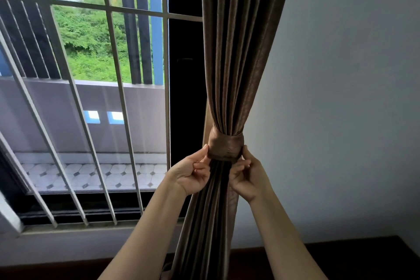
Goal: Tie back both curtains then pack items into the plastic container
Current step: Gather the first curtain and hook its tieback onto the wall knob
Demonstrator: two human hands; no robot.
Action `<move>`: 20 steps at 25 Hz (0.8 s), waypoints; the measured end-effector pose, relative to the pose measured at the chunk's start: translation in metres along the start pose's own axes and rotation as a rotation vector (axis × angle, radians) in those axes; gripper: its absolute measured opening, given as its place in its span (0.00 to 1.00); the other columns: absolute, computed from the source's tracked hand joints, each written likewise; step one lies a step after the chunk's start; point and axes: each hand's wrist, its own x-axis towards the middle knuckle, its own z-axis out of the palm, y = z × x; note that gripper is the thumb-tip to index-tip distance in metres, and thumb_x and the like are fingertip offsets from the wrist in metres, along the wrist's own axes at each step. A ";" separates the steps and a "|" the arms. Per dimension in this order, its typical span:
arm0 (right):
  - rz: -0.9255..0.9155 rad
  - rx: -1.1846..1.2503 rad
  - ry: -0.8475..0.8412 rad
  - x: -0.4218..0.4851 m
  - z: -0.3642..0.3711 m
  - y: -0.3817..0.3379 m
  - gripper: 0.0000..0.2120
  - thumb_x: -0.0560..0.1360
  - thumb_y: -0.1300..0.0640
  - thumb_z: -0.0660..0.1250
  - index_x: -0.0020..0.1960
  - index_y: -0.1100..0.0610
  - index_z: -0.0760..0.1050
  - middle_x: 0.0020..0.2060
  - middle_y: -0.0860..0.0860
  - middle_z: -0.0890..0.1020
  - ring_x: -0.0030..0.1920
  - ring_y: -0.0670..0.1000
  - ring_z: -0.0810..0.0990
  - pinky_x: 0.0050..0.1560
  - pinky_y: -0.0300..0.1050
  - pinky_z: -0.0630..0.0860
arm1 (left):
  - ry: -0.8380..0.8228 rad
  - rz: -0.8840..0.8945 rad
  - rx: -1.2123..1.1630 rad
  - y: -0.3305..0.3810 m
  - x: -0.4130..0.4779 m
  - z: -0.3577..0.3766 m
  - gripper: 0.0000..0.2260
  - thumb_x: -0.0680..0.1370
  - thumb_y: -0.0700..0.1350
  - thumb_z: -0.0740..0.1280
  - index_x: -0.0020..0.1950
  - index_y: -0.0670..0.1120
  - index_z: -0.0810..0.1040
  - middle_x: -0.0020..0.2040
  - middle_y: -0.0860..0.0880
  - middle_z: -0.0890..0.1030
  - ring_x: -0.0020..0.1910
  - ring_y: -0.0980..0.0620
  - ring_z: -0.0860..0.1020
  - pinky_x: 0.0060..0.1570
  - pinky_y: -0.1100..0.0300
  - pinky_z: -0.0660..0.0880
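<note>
This curtain (236, 57) is banded; our left hand (193, 173) and right hand (246, 175) pinch the tieback (225, 146). Other curtain, container unseen.

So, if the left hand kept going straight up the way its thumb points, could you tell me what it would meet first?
The left hand already touches the lower edge of the tieback band, so it would press into that band first, then the gathered curtain above it. Depth is hard to judge.

I can read no lettering, label, brand, number or sign anywhere before me, neither on what my hands touch nor on anything visible through the window.
</note>
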 end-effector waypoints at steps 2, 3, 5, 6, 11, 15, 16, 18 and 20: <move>-0.065 -0.191 0.048 -0.001 0.001 -0.002 0.07 0.74 0.56 0.66 0.41 0.59 0.76 0.26 0.48 0.78 0.22 0.42 0.76 0.22 0.33 0.74 | 0.044 0.040 0.071 0.005 0.001 -0.003 0.03 0.74 0.44 0.68 0.42 0.45 0.76 0.33 0.52 0.81 0.16 0.61 0.66 0.16 0.71 0.62; -0.147 -0.368 0.110 0.001 -0.003 -0.003 0.08 0.75 0.56 0.66 0.42 0.60 0.77 0.27 0.50 0.79 0.26 0.43 0.78 0.26 0.34 0.75 | 0.093 0.081 0.144 0.009 -0.002 -0.005 0.04 0.75 0.45 0.67 0.43 0.45 0.76 0.34 0.52 0.81 0.18 0.61 0.68 0.17 0.71 0.64; -0.347 -0.767 0.227 0.008 -0.019 -0.002 0.09 0.76 0.56 0.66 0.48 0.61 0.79 0.36 0.51 0.81 0.37 0.48 0.80 0.39 0.40 0.79 | 0.201 0.268 0.396 0.015 0.000 -0.017 0.05 0.77 0.44 0.65 0.49 0.43 0.79 0.38 0.51 0.81 0.25 0.60 0.73 0.23 0.69 0.69; -0.428 -0.953 0.268 0.008 -0.027 0.001 0.09 0.75 0.55 0.66 0.51 0.59 0.80 0.41 0.51 0.82 0.43 0.51 0.81 0.47 0.45 0.80 | 0.253 0.378 0.581 0.017 0.001 -0.026 0.08 0.77 0.41 0.65 0.54 0.43 0.80 0.43 0.51 0.82 0.31 0.58 0.76 0.30 0.66 0.73; -0.658 -1.668 0.201 0.005 -0.037 0.020 0.11 0.73 0.53 0.69 0.53 0.55 0.80 0.46 0.49 0.84 0.45 0.46 0.81 0.53 0.40 0.77 | 0.283 0.532 1.454 0.006 0.008 -0.061 0.17 0.75 0.39 0.66 0.63 0.47 0.76 0.49 0.52 0.82 0.50 0.55 0.80 0.48 0.65 0.76; -0.924 -1.864 0.142 0.006 -0.028 0.021 0.09 0.72 0.50 0.70 0.44 0.56 0.82 0.35 0.44 0.82 0.34 0.39 0.77 0.38 0.24 0.70 | 0.335 0.898 1.722 -0.001 0.007 -0.066 0.08 0.75 0.41 0.68 0.52 0.43 0.82 0.39 0.48 0.83 0.36 0.53 0.80 0.37 0.66 0.73; -0.978 -1.895 0.172 0.008 -0.031 0.020 0.09 0.72 0.51 0.70 0.42 0.57 0.82 0.33 0.46 0.82 0.32 0.41 0.76 0.37 0.25 0.68 | 0.320 0.982 1.768 -0.004 0.007 -0.070 0.06 0.75 0.40 0.68 0.49 0.42 0.83 0.37 0.47 0.84 0.34 0.51 0.80 0.35 0.63 0.72; -0.980 -1.910 0.215 0.011 -0.035 0.019 0.08 0.73 0.55 0.69 0.40 0.59 0.81 0.31 0.50 0.82 0.29 0.44 0.74 0.35 0.33 0.68 | 0.305 1.063 1.833 -0.008 0.009 -0.076 0.05 0.75 0.39 0.68 0.43 0.40 0.82 0.32 0.44 0.82 0.30 0.48 0.78 0.33 0.59 0.69; -0.933 -1.930 0.223 0.011 -0.036 0.019 0.07 0.72 0.56 0.69 0.39 0.59 0.79 0.30 0.50 0.80 0.27 0.43 0.72 0.36 0.37 0.68 | 0.294 1.073 1.873 -0.005 0.009 -0.077 0.06 0.75 0.39 0.68 0.41 0.39 0.82 0.32 0.44 0.81 0.30 0.47 0.77 0.33 0.58 0.70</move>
